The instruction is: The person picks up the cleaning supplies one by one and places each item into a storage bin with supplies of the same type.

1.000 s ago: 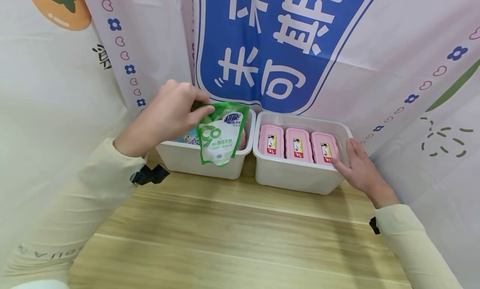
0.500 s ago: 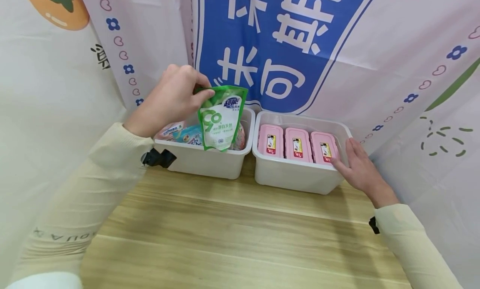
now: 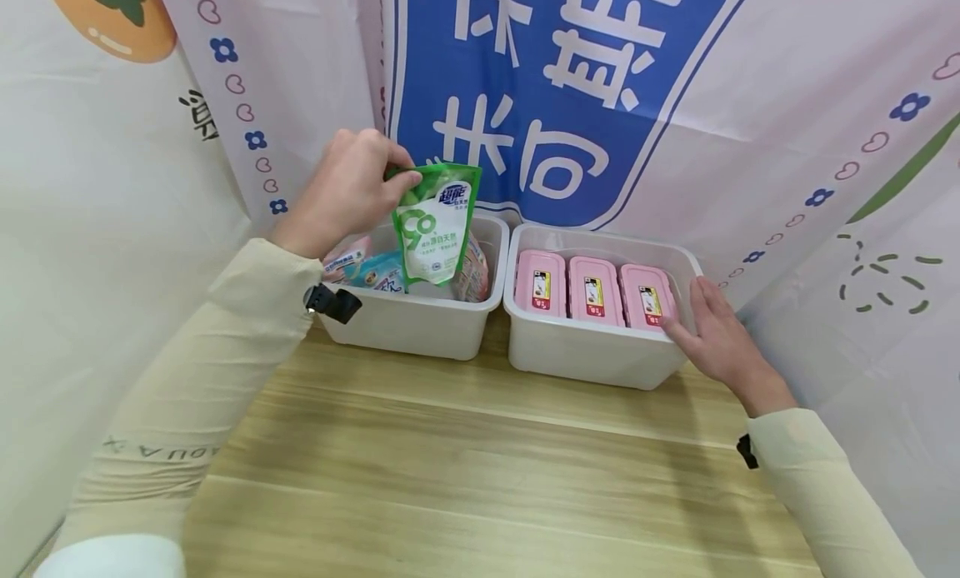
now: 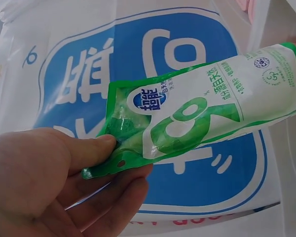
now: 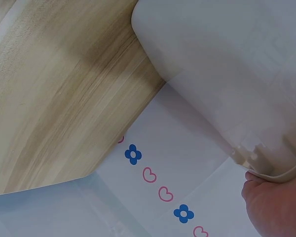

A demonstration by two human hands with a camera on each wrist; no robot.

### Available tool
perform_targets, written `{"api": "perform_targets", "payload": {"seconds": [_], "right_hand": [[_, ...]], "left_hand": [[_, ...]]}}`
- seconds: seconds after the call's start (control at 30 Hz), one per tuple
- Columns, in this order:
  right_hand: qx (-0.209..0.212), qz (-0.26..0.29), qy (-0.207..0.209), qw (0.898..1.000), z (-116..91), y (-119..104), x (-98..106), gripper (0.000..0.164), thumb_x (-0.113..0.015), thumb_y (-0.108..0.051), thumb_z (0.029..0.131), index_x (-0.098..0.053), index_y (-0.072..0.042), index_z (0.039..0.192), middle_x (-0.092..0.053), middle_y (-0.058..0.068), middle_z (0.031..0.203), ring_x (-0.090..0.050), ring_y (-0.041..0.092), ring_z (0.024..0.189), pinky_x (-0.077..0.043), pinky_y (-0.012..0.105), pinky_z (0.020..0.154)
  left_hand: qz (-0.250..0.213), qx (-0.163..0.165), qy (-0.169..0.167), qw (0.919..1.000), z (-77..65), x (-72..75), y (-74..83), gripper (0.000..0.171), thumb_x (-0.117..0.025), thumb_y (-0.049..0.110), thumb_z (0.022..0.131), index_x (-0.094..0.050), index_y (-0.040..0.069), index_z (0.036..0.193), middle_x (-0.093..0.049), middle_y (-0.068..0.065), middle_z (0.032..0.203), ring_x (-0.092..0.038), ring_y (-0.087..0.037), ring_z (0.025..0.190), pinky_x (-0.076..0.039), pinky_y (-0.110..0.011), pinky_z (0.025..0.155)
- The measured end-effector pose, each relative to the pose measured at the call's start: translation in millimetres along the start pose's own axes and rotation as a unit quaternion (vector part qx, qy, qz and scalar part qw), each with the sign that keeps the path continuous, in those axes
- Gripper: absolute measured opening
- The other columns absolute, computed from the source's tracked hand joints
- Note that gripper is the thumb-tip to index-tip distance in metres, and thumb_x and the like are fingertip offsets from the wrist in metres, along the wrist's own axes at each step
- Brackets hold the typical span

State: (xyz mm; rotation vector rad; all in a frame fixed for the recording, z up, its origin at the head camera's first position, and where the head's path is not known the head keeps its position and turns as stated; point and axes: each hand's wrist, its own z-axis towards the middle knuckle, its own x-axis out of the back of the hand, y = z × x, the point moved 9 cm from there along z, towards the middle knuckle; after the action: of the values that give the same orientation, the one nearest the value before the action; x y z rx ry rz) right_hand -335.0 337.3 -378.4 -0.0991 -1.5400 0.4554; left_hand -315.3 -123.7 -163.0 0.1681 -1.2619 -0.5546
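My left hand (image 3: 351,182) pinches the top corner of a green and white detergent pouch (image 3: 437,228) between thumb and fingers. The pouch hangs over the left white bin (image 3: 401,321), its lower end overlapping the bin's opening. In the left wrist view the thumb lies flat on the green edge of the pouch (image 4: 197,108). Inside the left bin are a blue packet (image 3: 377,273), a pink packet (image 3: 348,257) and a round pinkish package (image 3: 472,270). My right hand (image 3: 716,336) rests on the right corner of the right white bin (image 3: 585,351), fingers extended along its rim.
Three pink lidded boxes (image 3: 595,291) stand in a row in the right bin. Both bins sit side by side on a wooden tabletop (image 3: 480,470), close to a printed cloth (image 3: 555,87) hanging behind. More cloth hangs on both sides.
My left hand has lifted the detergent pouch upward and shifted slightly left, uncovering more of the packets in the left bin. The right hand stays on its bin.
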Motion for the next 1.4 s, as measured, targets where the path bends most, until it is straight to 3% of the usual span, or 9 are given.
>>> {"api": "perform_targets", "payload": {"seconds": [0.3, 0.63, 0.83, 1.1, 1.4], "right_hand": [[0.0, 0.0, 0.001, 1.0, 0, -2, -1, 0.096, -0.043, -0.056, 0.108, 0.006, 0.003, 0.167, 0.007, 0.029, 0.175, 0.001, 0.052, 0.162, -0.011, 0.077, 0.125], [0.004, -0.001, -0.001, 1.0, 1, -5, -8, 0.095, -0.044, -0.054, 0.109, 0.005, 0.004, 0.166, 0.007, 0.03, 0.175, 0.0, 0.052, 0.162, -0.011, 0.076, 0.126], [0.006, -0.001, 0.003, 1.0, 1, -6, -3, 0.095, -0.043, -0.053, 0.109, 0.007, 0.003, 0.166, 0.006, 0.031, 0.175, -0.001, 0.054, 0.161, -0.012, 0.078, 0.124], [-0.002, -0.002, 0.002, 1.0, 0, -1, 1, 0.095, -0.045, -0.052, 0.109, 0.007, 0.003, 0.166, 0.008, 0.03, 0.175, 0.0, 0.053, 0.162, -0.012, 0.078, 0.124], [-0.006, -0.006, -0.003, 1.0, 2, 3, -1, 0.097, -0.043, -0.056, 0.108, 0.009, 0.001, 0.166, 0.009, 0.03, 0.175, 0.002, 0.053, 0.162, -0.012, 0.077, 0.125]], "left_hand": [[-0.01, 0.024, 0.01, 0.9996, 8.1, -15.8, -22.8, 0.024, -0.065, 0.015, 0.105, -0.078, 0.0, 0.118, -0.078, -0.021, 0.117, -0.07, -0.03, 0.096, -0.064, -0.04, 0.081], [-0.015, 0.021, 0.028, 0.9993, 3.8, -31.8, -46.7, 0.023, -0.064, 0.013, 0.106, -0.079, -0.001, 0.118, -0.078, -0.022, 0.117, -0.071, -0.032, 0.097, -0.06, -0.041, 0.08], [-0.018, 0.029, 0.031, 0.9989, 5.9, -35.5, -54.2, 0.025, -0.064, 0.014, 0.106, -0.077, 0.0, 0.123, -0.077, -0.022, 0.121, -0.069, -0.031, 0.099, -0.058, -0.038, 0.078], [-0.026, 0.021, 0.039, 0.9987, 8.0, -44.5, -61.0, 0.023, -0.065, 0.012, 0.105, -0.079, -0.001, 0.118, -0.078, -0.022, 0.116, -0.069, -0.032, 0.097, -0.059, -0.04, 0.078], [-0.026, 0.003, 0.046, 0.9986, 7.2, -57.5, -70.5, 0.022, -0.066, 0.012, 0.105, -0.08, -0.001, 0.115, -0.079, -0.022, 0.107, -0.067, -0.031, 0.085, -0.051, -0.035, 0.068]]}}
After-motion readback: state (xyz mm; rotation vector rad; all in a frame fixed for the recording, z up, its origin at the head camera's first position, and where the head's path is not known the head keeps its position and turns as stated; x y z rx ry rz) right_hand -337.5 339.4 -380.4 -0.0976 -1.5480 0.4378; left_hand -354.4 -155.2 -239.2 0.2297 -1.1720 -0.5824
